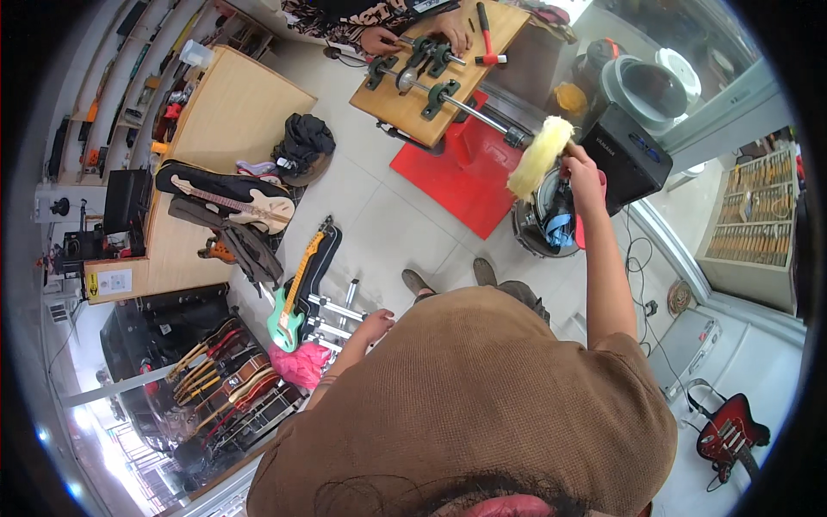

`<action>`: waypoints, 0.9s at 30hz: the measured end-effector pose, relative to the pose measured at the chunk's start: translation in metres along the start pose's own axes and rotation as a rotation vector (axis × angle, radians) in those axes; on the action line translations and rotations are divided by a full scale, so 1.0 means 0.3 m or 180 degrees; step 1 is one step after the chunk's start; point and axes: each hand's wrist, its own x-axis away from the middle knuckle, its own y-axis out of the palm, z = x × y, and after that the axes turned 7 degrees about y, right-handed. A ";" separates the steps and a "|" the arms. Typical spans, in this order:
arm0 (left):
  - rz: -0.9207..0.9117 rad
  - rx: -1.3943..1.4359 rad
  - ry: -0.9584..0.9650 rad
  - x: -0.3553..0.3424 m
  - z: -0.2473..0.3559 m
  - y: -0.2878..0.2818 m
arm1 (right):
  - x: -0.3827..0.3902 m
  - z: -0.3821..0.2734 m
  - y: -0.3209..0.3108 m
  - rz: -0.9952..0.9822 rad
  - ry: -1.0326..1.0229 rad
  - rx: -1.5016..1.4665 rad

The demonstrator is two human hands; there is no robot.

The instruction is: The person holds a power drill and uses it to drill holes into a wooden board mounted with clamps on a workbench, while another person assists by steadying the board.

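My right hand (586, 178) is at the right side of a fluffy yellow buffing wheel (541, 159), fingers bent in at its hub. What they grip there is hidden. The wheel sits on the end of a long metal shaft (476, 112). Dark green bearing blocks (440, 99) carry this shaft on a wooden board (413, 122), with a pulley (406, 81) between them. My left hand (376, 327) hangs low by my side, fingers loosely apart and holding nothing I can see. Beside it is a white and metal frame (338, 312).
Across the board another person's hands (452, 33) touch the bearing blocks; a red-handled hammer (488, 39) lies nearby. Under the board is a red plastic surface (452, 177). A black amplifier (626, 155) stands right of the wheel, a mint-green guitar (289, 314) at left, cables (639, 258) on the floor.
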 end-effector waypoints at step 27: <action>0.0133 -0.0095 0.0016 0.010 0.018 0.032 | 0.286 0.078 0.111 -0.0682 0.1294 -0.0511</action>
